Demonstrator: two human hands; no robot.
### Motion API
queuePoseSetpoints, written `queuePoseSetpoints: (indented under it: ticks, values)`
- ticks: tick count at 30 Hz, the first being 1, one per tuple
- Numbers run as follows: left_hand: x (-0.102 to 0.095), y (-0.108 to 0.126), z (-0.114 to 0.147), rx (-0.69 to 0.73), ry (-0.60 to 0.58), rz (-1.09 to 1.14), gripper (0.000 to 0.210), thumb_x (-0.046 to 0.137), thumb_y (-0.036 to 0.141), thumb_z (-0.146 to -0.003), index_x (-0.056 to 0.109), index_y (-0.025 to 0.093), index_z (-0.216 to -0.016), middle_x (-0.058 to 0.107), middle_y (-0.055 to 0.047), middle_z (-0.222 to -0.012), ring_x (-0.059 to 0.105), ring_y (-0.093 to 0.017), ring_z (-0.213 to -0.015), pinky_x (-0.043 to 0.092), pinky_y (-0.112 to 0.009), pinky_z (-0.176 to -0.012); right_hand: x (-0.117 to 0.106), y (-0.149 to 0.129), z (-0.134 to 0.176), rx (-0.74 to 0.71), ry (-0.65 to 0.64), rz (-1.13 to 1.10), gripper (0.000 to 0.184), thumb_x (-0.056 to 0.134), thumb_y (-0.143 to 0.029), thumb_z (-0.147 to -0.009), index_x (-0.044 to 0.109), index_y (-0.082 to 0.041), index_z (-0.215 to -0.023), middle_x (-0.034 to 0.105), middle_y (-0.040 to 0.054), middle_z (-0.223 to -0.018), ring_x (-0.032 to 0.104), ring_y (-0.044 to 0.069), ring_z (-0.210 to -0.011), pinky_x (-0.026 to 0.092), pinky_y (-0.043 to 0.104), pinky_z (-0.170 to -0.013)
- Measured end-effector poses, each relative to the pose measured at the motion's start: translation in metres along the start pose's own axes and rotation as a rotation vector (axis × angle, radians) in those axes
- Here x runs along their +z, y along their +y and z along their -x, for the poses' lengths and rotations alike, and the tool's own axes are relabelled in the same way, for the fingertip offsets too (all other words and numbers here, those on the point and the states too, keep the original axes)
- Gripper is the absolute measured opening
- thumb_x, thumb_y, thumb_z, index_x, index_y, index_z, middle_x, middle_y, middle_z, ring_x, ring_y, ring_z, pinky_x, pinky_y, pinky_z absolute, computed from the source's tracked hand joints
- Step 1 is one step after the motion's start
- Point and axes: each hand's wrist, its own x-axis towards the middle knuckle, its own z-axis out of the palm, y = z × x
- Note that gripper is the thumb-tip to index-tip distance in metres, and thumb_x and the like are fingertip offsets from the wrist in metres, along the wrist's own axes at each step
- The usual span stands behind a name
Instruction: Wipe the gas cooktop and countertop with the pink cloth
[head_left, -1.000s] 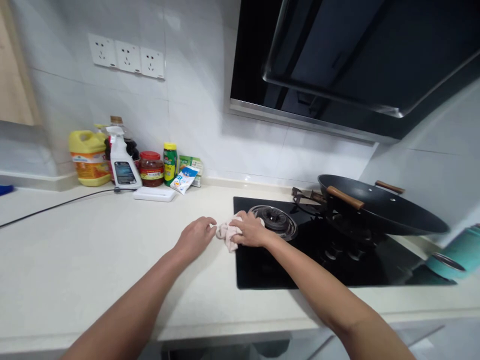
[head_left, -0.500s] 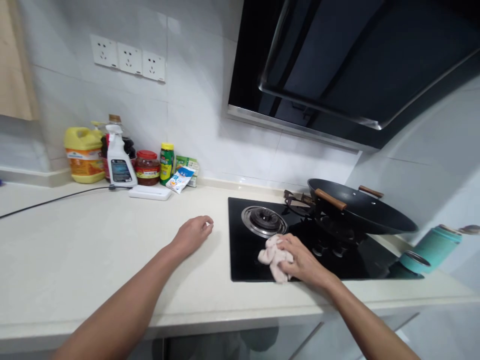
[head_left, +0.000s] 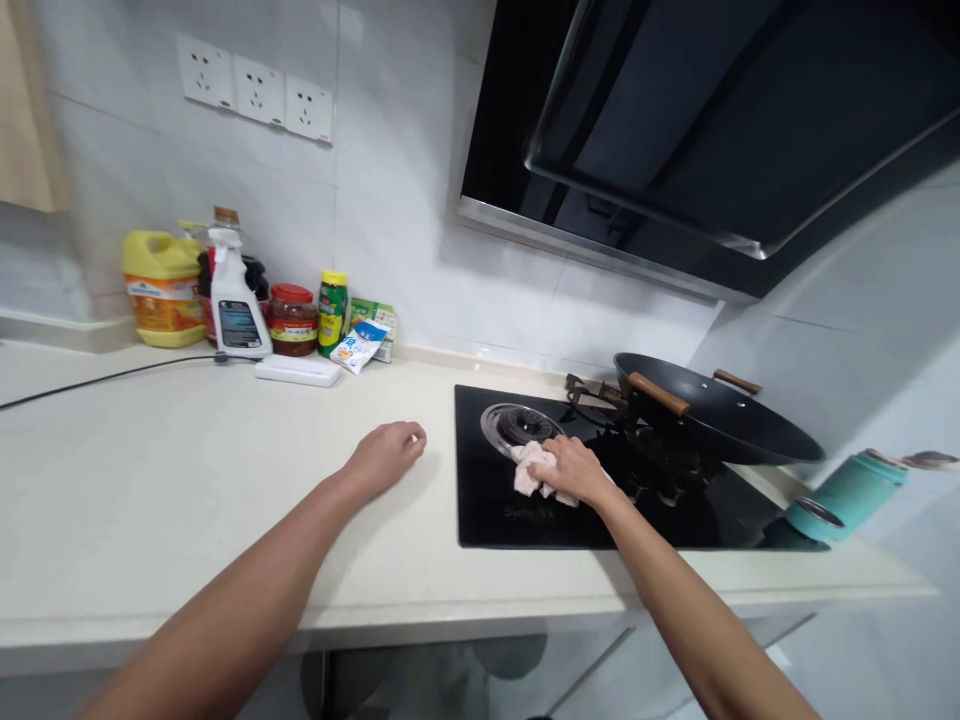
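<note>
My right hand (head_left: 574, 470) grips a crumpled pale pink cloth (head_left: 534, 473) and presses it onto the black glass gas cooktop (head_left: 487, 510), just in front of the left burner (head_left: 523, 426). The cloth bunches out past the fingertips on the left. On the cream countertop (head_left: 187, 500), to the left of the cooktop, my left hand (head_left: 390, 455) rests with its fingers curled in and holds nothing. A black wok (head_left: 720, 410) with wooden handles sits tilted over the right burner.
Along the wall at the left stand a yellow jug (head_left: 163, 290), a white spray bottle (head_left: 236, 300), a red-lidded jar (head_left: 293, 320) and a green bottle (head_left: 332, 312). Right of the cooktop is a turquoise container (head_left: 862, 490). A dark range hood (head_left: 675, 120) hangs overhead.
My right hand has slid the cloth away from the cooktop's front edge, up toward the left burner. My left hand stays on the countertop. The view has shifted slightly.
</note>
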Motion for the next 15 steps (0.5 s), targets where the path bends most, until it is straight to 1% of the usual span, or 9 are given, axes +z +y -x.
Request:
queuePoseSetpoints:
  ticks: [3,6,8,12,14,15]
  values:
    - [0.001,-0.003,-0.001,-0.007,-0.004,-0.009,0.033,0.044,0.035,-0.089,0.073,0.022,-0.097,0.077,-0.008,-0.104,0.068,-0.025,-0.094,0.048,-0.034,-0.082,0.002,-0.023,0.004,-0.053,0.035,-0.040,0.047,0.058,-0.057,-0.089,0.063,-0.026,-0.124,0.062,0.0078,-0.123,0.050,0.030,-0.115,0.038,0.040,-0.091]
    - [0.001,-0.004,-0.001,-0.015,-0.017,-0.029,0.033,0.045,0.036,-0.088,0.074,0.022,-0.097,0.077,-0.008,-0.104,0.069,-0.026,-0.094,0.049,-0.034,-0.081,0.006,-0.051,0.016,-0.093,0.089,-0.095,0.047,0.060,-0.055,-0.088,0.063,-0.028,-0.126,0.057,0.0078,-0.132,0.046,0.031,-0.118,0.037,0.042,-0.093]
    - [0.001,-0.005,-0.001,-0.013,-0.027,-0.043,0.033,0.046,0.036,-0.087,0.074,0.021,-0.096,0.077,-0.008,-0.103,0.069,-0.026,-0.094,0.049,-0.034,-0.082,0.007,-0.073,0.031,-0.172,0.116,-0.147,0.044,0.063,-0.054,-0.087,0.063,-0.030,-0.125,0.054,0.0067,-0.136,0.043,0.031,-0.120,0.035,0.043,-0.095]
    - [0.000,-0.006,-0.002,0.003,-0.036,-0.069,0.034,0.044,0.037,-0.086,0.073,0.021,-0.095,0.078,-0.008,-0.099,0.069,-0.025,-0.092,0.049,-0.033,-0.082,0.013,-0.117,0.069,-0.403,0.171,-0.238,0.046,0.072,-0.053,-0.080,0.064,-0.033,-0.121,0.053,0.0033,-0.136,0.041,0.029,-0.118,0.033,0.046,-0.097]
    - [-0.001,-0.008,-0.002,0.012,-0.039,-0.078,0.036,0.043,0.040,-0.086,0.072,0.021,-0.095,0.078,-0.008,-0.099,0.069,-0.026,-0.092,0.049,-0.033,-0.083,0.018,-0.130,0.085,-0.469,0.221,-0.248,0.046,0.074,-0.050,-0.078,0.064,-0.031,-0.119,0.053,0.0041,-0.134,0.041,0.029,-0.117,0.032,0.046,-0.098]
    - [-0.001,-0.009,-0.002,0.015,-0.044,-0.082,0.036,0.042,0.041,-0.087,0.072,0.022,-0.094,0.078,-0.008,-0.099,0.069,-0.026,-0.092,0.049,-0.033,-0.083,0.021,-0.132,0.091,-0.479,0.246,-0.253,0.045,0.075,-0.048,-0.077,0.064,-0.030,-0.117,0.054,0.0047,-0.133,0.041,0.029,-0.117,0.032,0.045,-0.097]
